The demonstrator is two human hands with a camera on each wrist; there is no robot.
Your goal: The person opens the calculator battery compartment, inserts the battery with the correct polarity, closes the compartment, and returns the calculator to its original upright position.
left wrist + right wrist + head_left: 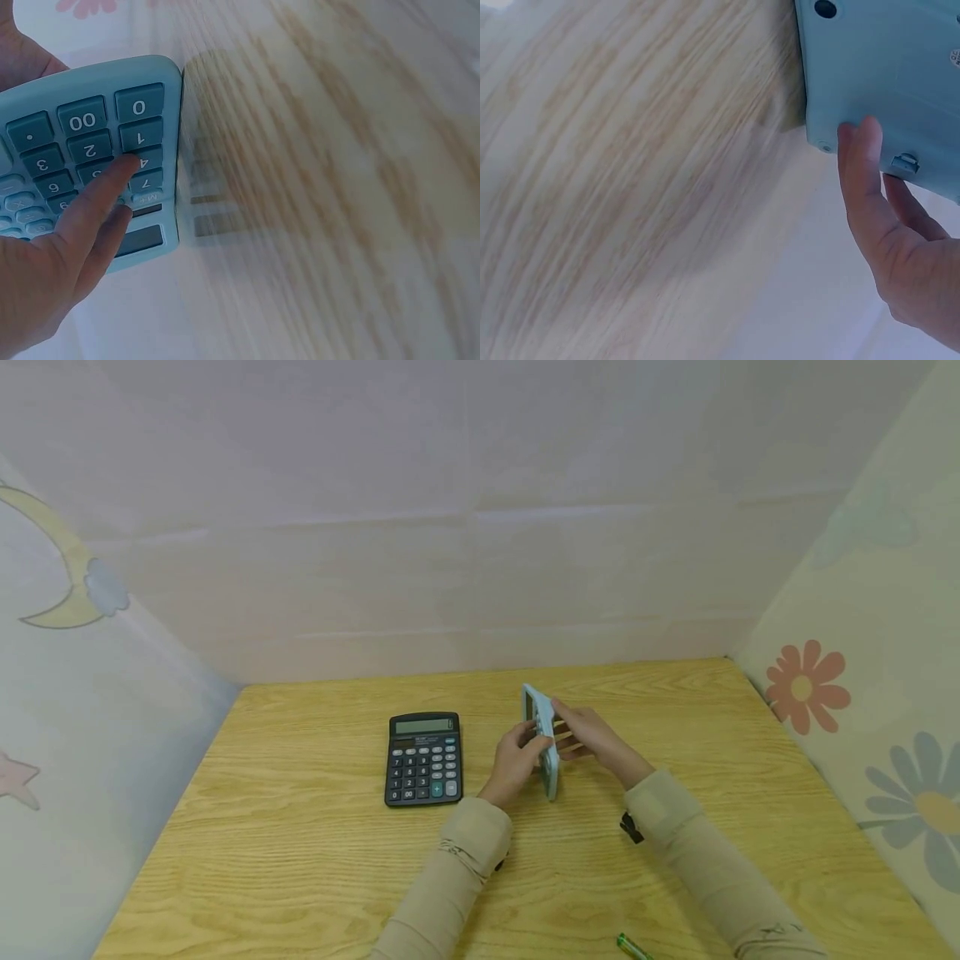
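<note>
Just right of the middle of the wooden table (300, 860), we have a light blue calculator (551, 770) up on its long side edge, keys turned to the person's left, one hand on either face. And look at the left hand (513, 762): it grips from the key side, thumb over the upper edge, two fingers (97, 202) stretched across the keys and lying close together, one tip right on the 4 key (150, 159)! Round the back goes the right hand (596, 737), holding the display end. Two of its fingertips (866, 142) sit side by side against the back panel, near a small catch (905, 163), while another digit meets the end edge. The thumb reaches the upper edge; how hard it presses, I cannot tell.

Over to the left, well within reach, a black calculator (423, 760) lies flat, keys up, its number pad facing the person. Down at the near edge of the view, a green cylinder (633, 947) lies on the wood, partly cut off. Beige sleeves (705, 860) frame the action, and out on the right wall (832, 585), a red flower (808, 687) blooms above a blue-grey one.
</note>
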